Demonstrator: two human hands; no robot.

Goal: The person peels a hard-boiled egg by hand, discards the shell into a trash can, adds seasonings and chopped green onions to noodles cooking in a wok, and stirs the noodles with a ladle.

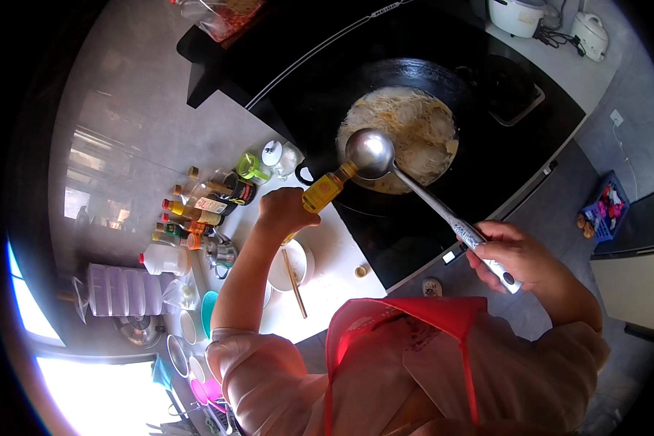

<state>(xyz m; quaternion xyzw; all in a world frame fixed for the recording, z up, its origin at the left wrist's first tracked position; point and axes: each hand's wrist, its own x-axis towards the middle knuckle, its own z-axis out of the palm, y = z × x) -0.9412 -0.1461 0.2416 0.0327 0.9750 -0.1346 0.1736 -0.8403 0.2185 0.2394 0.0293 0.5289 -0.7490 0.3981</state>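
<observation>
My left hand point(287, 212) is closed around a small yellow-labelled bottle point(323, 192), tilted with its neck at the ladle's bowl. In my right hand point(507, 254) is the handle of a metal ladle point(369, 151), whose round bowl hovers over the wok. The black wok point(414, 71) sits on the stove and holds pale, noodle-like strands point(407, 112) in cloudy liquid. Whether anything flows from the bottle is too small to tell. A small round cap point(360, 271) lies on the counter below the stove's corner.
Chopsticks point(295, 287) rest across a white bowl point(303, 254) by my left forearm. Several seasoning bottles point(196, 212), a green-lidded jar point(252, 168) and a clear jar point(287, 156) line the wall side. A rice cooker point(516, 16) stands beyond the stove; a blue basket point(604, 211) is at right.
</observation>
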